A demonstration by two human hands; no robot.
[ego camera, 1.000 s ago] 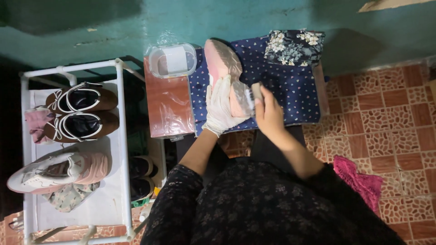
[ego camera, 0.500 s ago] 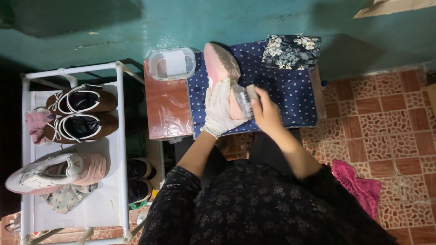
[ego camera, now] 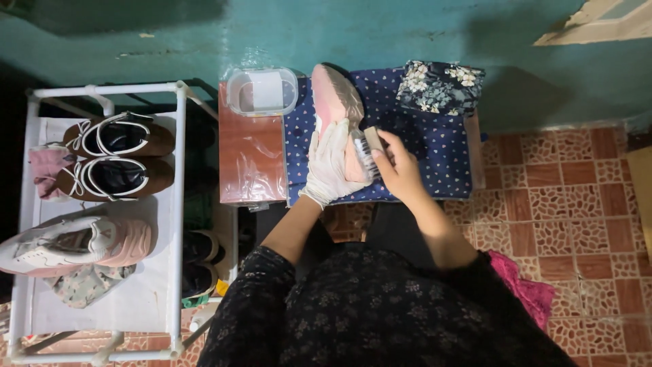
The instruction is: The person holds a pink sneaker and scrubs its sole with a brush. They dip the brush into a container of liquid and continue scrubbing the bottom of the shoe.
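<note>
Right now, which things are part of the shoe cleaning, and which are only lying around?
In use: pink shoe, gloved left hand, right hand, brush, dotted blue cloth.
Lying about: clear container, floral pouch, brown shoes, white rack.

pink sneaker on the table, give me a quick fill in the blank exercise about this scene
1. The left hand steadying the pink sneaker wears a white ____.
2. The bare right hand holds a ____ against the sneaker's side.
3. The sneaker lies on a dark blue ____ with small dots.
4. The clear plastic container sits to the ____ of the sneaker in the picture.

Missing words: glove; brush; cloth; left
</note>
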